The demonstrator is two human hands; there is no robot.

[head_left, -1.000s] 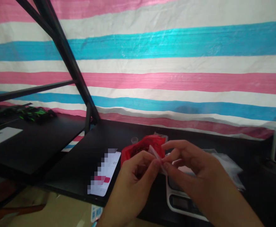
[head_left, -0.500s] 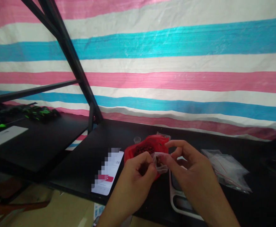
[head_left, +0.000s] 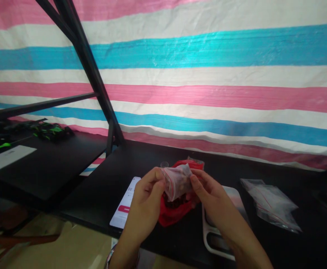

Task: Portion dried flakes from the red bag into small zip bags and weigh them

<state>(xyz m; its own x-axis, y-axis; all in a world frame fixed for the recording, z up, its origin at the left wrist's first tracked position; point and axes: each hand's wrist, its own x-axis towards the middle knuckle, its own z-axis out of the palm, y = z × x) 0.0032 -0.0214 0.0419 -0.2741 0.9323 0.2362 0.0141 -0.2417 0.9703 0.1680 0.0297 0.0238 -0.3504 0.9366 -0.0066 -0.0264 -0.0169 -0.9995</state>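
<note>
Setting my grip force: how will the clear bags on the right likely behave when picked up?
The clear bags look thin and see-through, so probably light and floppy. They overlap loosely, so several may slide apart or lift together. Their glossy sheen suggests they could be slippery.

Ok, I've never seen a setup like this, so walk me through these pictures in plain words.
There is no robot here: these are a person's bare hands, seen from a camera worn on the head, looking forward and down. The left hand and right hand hold opposite ends of a small clear bag with a red line near its left end; its contents are too blurred to name. On the black table lie a red bag, a phone, what looks like a white scale and more clear bags. Behind hangs a striped sheet.
</note>
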